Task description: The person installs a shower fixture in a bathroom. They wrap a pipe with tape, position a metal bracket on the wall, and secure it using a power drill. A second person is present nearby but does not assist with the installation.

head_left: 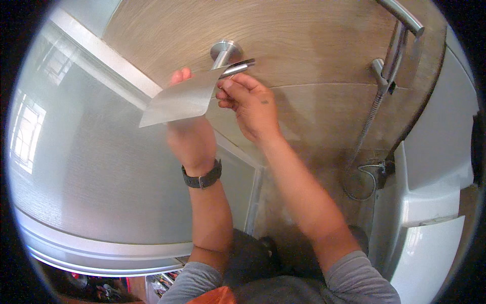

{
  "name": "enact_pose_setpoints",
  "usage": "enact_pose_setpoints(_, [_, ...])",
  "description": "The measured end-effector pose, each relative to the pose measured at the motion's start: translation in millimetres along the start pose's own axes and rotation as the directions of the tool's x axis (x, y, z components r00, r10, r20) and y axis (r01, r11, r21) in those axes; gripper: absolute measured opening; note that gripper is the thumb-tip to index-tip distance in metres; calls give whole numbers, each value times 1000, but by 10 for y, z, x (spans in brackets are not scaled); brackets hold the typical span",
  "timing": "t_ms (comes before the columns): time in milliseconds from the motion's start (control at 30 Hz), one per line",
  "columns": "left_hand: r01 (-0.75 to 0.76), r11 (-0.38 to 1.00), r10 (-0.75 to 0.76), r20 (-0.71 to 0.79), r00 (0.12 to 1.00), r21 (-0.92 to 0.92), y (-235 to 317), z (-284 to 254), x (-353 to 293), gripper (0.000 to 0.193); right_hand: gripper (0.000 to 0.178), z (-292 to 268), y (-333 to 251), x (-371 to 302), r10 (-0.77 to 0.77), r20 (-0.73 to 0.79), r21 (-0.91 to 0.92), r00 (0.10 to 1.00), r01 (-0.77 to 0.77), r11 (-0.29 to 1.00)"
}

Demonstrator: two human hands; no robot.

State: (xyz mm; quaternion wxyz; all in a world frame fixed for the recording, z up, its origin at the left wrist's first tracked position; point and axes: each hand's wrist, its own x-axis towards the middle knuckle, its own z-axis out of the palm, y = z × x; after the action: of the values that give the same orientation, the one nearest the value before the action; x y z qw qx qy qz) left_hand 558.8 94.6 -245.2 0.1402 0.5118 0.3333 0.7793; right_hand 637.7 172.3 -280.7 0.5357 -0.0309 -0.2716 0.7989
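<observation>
A toilet paper holder with a brushed metal cover plate (179, 99) juts from the wall on a round metal mount (220, 49). The plate is raised and tilted, and it hides most of my left hand (191, 139). Only this hand's fingertips show above the plate's far edge, as it grips the holder from behind and below. My right hand (251, 104) is closed in a pinch just under the end of the holder's metal bar (237, 69), by the plate's right edge. What sits between its thumb and fingers is too small to make out. A dark watch strap (202, 177) circles my left wrist.
Wood-look tiles (304, 55) cover the wall. A frosted glass panel (116, 167) with a white frame stands left. At right are a metal grab bar (402, 17), a hand spray with its hose (374, 104) and a white toilet (430, 202). Assorted items (101, 289) lie lower left.
</observation>
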Motion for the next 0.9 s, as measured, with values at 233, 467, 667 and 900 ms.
enact_pose_setpoints(233, [-2, 1000, 2, 15, 1000, 2, -61, -38, 7, 60, 13, 344, 266, 4, -620, -258, -672, 741, 324, 666])
enact_pose_setpoints(467, [68, 998, -68, 11, 998, -18, 59, 58, 47, 59, 11, 321, 265, 134, -386, -365, -230, 847, 320, 919])
enact_pose_setpoints(667, [169, 979, -169, 13, 986, -111, 13, -57, -31, 70, 22, -60, 1, -79, -429, -85, -727, 899, 238, 644])
enact_pose_setpoints(900, [557, 725, -537, 174, 825, -404, 33, 112, 34, 112, 23, 209, -944, -248, -103, -44, -930, 994, -3, 368])
